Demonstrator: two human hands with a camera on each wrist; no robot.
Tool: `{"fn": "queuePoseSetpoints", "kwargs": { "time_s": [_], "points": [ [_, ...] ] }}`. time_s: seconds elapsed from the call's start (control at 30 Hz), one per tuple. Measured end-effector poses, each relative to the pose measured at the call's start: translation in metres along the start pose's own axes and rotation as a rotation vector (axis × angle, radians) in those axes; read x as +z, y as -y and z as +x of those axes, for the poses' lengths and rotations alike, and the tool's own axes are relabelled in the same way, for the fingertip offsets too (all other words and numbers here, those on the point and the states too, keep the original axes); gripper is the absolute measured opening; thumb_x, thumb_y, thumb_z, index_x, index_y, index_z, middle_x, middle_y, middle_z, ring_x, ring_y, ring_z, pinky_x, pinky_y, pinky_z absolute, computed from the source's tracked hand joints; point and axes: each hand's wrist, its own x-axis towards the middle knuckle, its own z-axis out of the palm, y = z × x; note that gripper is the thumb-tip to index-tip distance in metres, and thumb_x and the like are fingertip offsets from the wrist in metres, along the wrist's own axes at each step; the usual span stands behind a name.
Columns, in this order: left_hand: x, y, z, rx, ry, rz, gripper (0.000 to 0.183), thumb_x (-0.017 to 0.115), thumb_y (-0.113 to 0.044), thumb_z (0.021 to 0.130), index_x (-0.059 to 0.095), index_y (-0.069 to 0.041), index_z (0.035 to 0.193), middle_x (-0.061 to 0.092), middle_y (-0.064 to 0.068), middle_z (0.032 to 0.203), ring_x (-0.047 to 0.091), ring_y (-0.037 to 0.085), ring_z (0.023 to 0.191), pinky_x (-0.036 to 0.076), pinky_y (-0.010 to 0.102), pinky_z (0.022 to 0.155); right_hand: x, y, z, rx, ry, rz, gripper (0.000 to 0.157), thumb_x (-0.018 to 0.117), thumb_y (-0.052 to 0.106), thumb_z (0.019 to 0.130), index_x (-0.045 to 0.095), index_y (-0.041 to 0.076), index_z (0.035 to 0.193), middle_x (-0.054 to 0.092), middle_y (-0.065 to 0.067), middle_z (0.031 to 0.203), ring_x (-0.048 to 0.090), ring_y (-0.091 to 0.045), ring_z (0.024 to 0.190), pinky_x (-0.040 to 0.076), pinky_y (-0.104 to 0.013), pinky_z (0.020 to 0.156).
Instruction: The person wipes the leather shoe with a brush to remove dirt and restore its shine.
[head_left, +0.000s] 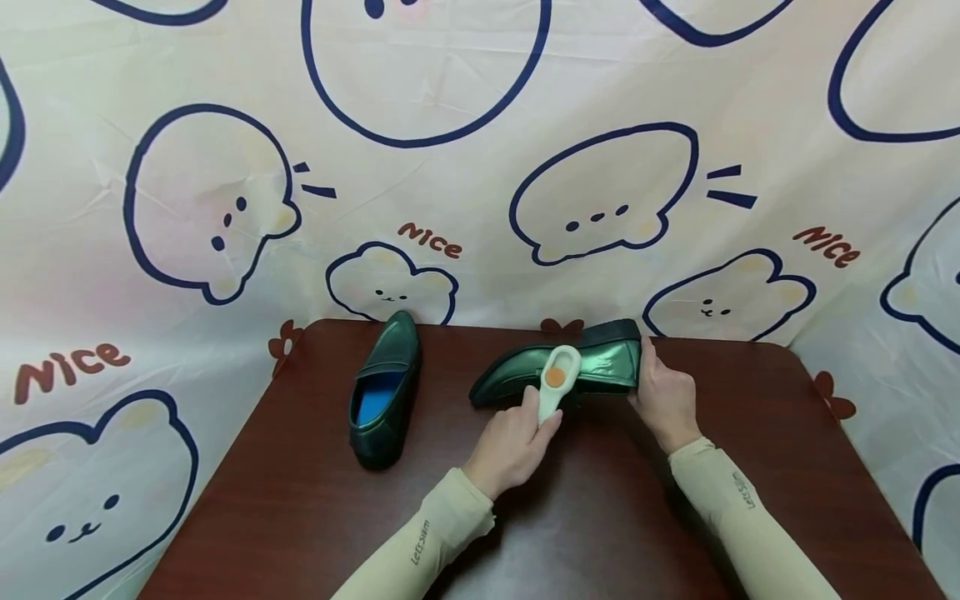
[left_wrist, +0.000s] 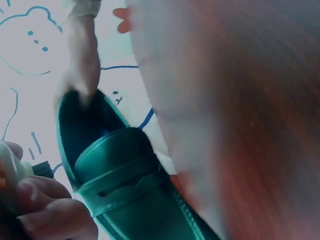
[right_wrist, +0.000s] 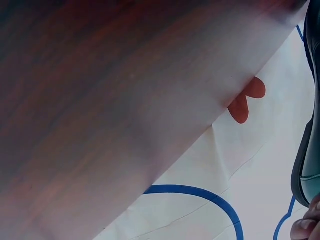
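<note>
A shiny dark green loafer [head_left: 611, 362] is held on its side above the far part of the table, toe to the left and sole turned to the back. My right hand [head_left: 667, 400] grips it by the heel; in the left wrist view, fingers reach into the shoe's opening [left_wrist: 85, 117]. My left hand [head_left: 512, 446] holds a small brush [head_left: 551, 402] by its pale handle, which has an orange round spot. Dark bristles [left_wrist: 42, 169] show beside the shoe in the left wrist view. In the head view the brush overlaps the shoe's middle.
A matching green loafer [head_left: 405, 354] with a blue insole [head_left: 377, 398] stands upright on the brown table [head_left: 570, 542], left of my hands, toe to the back. Behind the table's far edge hangs a pale cloth [head_left: 465, 200] with cartoon bear outlines.
</note>
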Motion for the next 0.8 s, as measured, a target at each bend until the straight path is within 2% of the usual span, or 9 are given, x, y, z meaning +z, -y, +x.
{"fn": "queuePoseSetpoints", "kwargs": {
  "time_s": [0.2,0.4,0.57,0.8],
  "points": [
    [0.009,0.002,0.000,-0.008,-0.023,0.114,0.034,0.043,-0.044,0.111,0.043,-0.010,0.105,0.047,-0.003,0.066,0.044,0.011,0.049,0.037,0.024,0.048,-0.001,0.001,0.001,0.005,0.012,0.004,0.079,0.089,-0.001,0.065,0.051,-0.014,0.134,0.072,-0.028,0.083,0.055,-0.028,0.045,0.047,-0.044,0.043],
    [0.012,0.005,0.002,-0.046,-0.023,0.132,0.036,0.043,-0.045,0.111,0.043,-0.009,0.107,0.048,-0.002,0.066,0.045,0.012,0.049,0.038,0.026,0.048,-0.003,0.001,-0.002,0.018,-0.001,0.013,0.078,0.088,-0.003,0.064,0.052,-0.014,0.132,0.072,-0.029,0.084,0.053,-0.029,0.043,0.046,-0.044,0.042],
    [0.010,0.011,-0.001,-0.090,-0.028,0.125,0.036,0.043,-0.044,0.111,0.043,-0.009,0.107,0.048,-0.001,0.065,0.044,0.013,0.048,0.037,0.027,0.047,-0.003,0.002,-0.002,0.031,0.023,0.027,0.077,0.084,-0.005,0.066,0.050,-0.014,0.134,0.070,-0.026,0.079,0.048,-0.026,0.042,0.044,-0.043,0.043],
    [0.002,0.024,-0.009,-0.157,-0.027,0.140,0.043,0.042,-0.043,0.111,0.045,-0.001,0.122,0.053,0.003,0.067,0.048,0.016,0.051,0.040,0.032,0.051,-0.003,0.001,0.000,0.063,0.066,0.017,0.079,0.086,-0.002,0.068,0.049,-0.014,0.137,0.070,-0.026,0.077,0.054,-0.028,0.045,0.049,-0.046,0.046]
  ]
}}
